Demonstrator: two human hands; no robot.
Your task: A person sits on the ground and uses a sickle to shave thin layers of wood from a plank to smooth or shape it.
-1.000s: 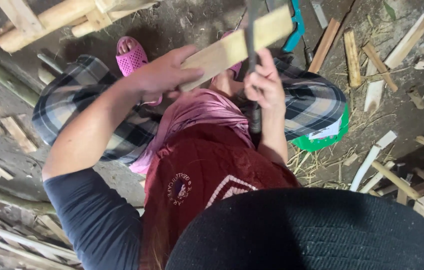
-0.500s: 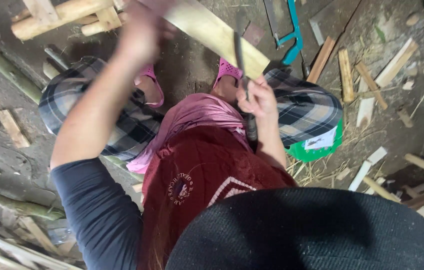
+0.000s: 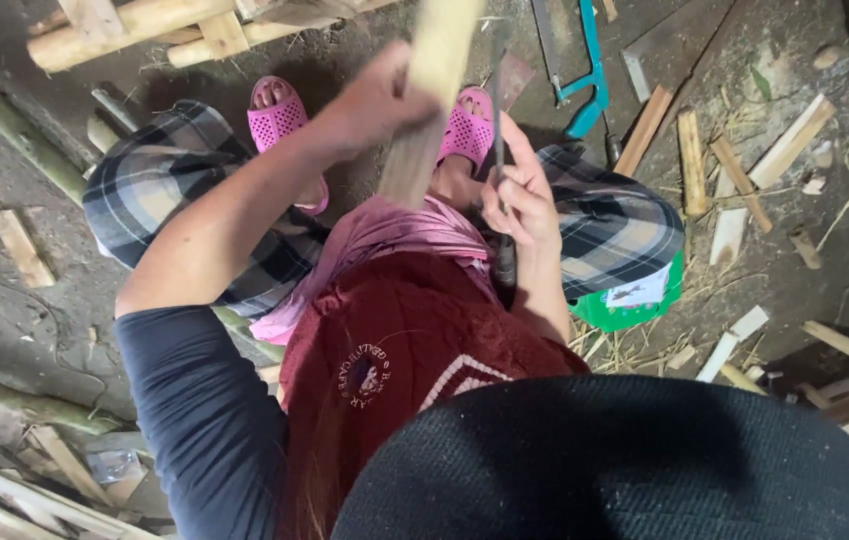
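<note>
- Cloth was seen nearest the camera: a dark cap brim, a maroon garment and a dark blue sleeve; checked trousers covered both knees of the seated person.
- The right hand was closed round the handle of a knife; the narrow blade was held upright, just beside the wood.
- The left hand was clamped on a pale bamboo slat; the slat was held upright between the knees, in front of the chest, its top blurred.
- No split or shaved face could be made out on the slat; the work was judged to be in progress, with how much was left impossible to tell.
- Pink sandals were planted on the dirt floor beyond the hands.
- Cut wood pieces were scattered on the right; these suggested earlier pieces already worked; a teal-framed saw lay untouched further off; bamboo poles lay at the far edge.
</note>
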